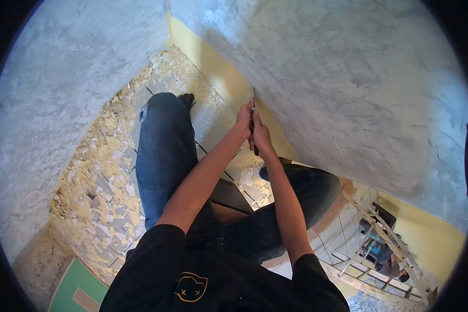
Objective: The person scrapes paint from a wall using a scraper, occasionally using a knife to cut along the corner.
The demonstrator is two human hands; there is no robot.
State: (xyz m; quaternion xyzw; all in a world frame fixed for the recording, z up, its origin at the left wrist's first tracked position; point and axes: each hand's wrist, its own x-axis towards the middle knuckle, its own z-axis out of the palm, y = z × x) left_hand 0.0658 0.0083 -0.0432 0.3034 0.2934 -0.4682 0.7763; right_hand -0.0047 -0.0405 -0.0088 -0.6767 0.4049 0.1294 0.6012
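Head view: left hand [244,120] and right hand [262,137], fingers wrapped round a black-handled tool [251,125]; long axis toward yellow wall strip [221,70], left foremost.

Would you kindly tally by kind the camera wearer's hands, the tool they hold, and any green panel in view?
Left hand and right hand: 2
Dark-handled tool: 1
Green panel: 1
Total: 4
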